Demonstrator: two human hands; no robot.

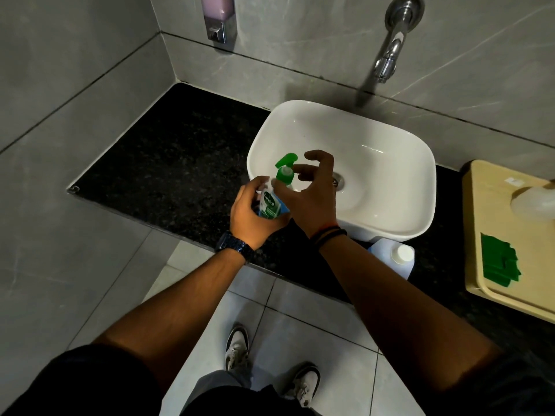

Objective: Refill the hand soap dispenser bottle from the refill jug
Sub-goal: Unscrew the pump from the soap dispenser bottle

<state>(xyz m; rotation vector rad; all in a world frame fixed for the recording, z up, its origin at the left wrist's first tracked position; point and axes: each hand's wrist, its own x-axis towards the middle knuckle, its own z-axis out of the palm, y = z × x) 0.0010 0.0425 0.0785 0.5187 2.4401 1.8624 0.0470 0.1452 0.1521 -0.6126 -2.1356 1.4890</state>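
Observation:
A hand soap dispenser bottle with a white-and-blue label and a green pump top is held over the left edge of the white basin. My left hand wraps around its body. My right hand sits at the green pump collar, thumb and fingers around it, the outer fingers spread. The refill jug, translucent with a white cap, stands on the counter just in front of the basin, to the right of my right forearm.
The white basin sits on a black granite counter under a chrome wall tap. A beige board with green pieces and a pale round object lies at right. A wall soap dispenser hangs at top.

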